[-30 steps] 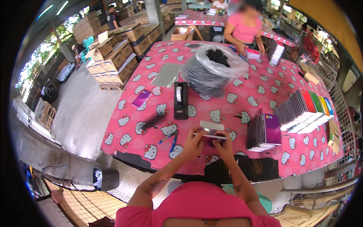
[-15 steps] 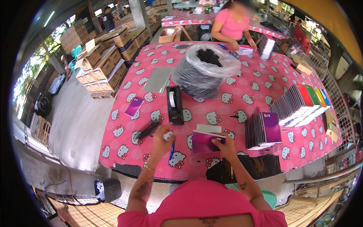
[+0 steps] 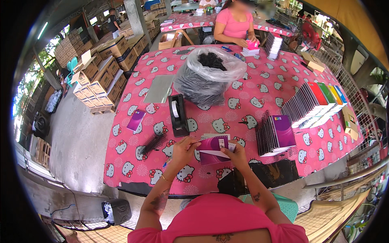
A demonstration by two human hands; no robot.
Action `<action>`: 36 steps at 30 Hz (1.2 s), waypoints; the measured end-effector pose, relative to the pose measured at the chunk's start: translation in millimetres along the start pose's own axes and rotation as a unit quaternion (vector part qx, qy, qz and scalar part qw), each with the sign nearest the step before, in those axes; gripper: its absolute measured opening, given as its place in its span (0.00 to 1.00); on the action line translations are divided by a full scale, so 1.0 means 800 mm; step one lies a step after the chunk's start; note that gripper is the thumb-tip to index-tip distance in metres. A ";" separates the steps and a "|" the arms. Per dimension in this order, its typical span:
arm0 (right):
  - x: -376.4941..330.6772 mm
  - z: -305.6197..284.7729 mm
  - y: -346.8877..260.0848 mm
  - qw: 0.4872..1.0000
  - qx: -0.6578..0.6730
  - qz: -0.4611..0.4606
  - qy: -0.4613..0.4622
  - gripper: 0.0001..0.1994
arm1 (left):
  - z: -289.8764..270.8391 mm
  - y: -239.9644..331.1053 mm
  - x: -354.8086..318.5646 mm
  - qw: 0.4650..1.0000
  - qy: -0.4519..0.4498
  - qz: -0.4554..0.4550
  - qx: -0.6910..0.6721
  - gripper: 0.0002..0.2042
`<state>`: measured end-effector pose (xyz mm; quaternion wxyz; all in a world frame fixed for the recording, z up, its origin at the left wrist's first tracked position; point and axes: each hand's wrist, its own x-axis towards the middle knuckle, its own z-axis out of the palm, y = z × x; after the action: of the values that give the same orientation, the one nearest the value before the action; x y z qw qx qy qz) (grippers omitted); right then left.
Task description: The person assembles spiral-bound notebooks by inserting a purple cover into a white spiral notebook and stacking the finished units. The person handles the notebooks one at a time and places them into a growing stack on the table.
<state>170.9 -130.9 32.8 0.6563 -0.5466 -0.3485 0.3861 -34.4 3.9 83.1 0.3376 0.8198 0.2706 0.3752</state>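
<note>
1. Right hand: fingers pinch the purple notebook cover at its right end, thumb on the face just below the white label
2. Left hand: fingers bunched together at the cover's left end; cannot tell whether they grip its edge
3. Position: cover raised over a purple panel near the front of the worktop, perforated white strip just beyond
4. Caution: the cover could crease or skew, probably from uneven pull between the hands
5. Orientation: long axis roughly left to right across the body, label end pointing right
6. Surroundings: black tape dispenser beyond the left hand; black wire coils to its left; upright purple notebooks right of the right hand
</note>
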 end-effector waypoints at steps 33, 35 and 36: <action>-0.034 -0.002 -0.065 0.996 -0.050 0.063 -0.035 0.24 | 0.041 0.048 -0.017 0.989 -0.092 0.113 -0.017 0.15; -0.036 -0.002 -0.068 0.996 -0.043 0.069 -0.031 0.24 | 0.046 0.043 -0.019 0.990 -0.087 0.104 -0.037 0.14; -0.037 -0.001 -0.068 0.997 -0.034 0.071 -0.025 0.24 | 0.048 0.042 -0.020 0.990 -0.084 0.099 -0.048 0.13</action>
<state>165.1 -163.4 85.0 0.5995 -0.5819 -0.3380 0.4333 -6.6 -41.7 82.6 0.3589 0.8541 0.1407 0.3491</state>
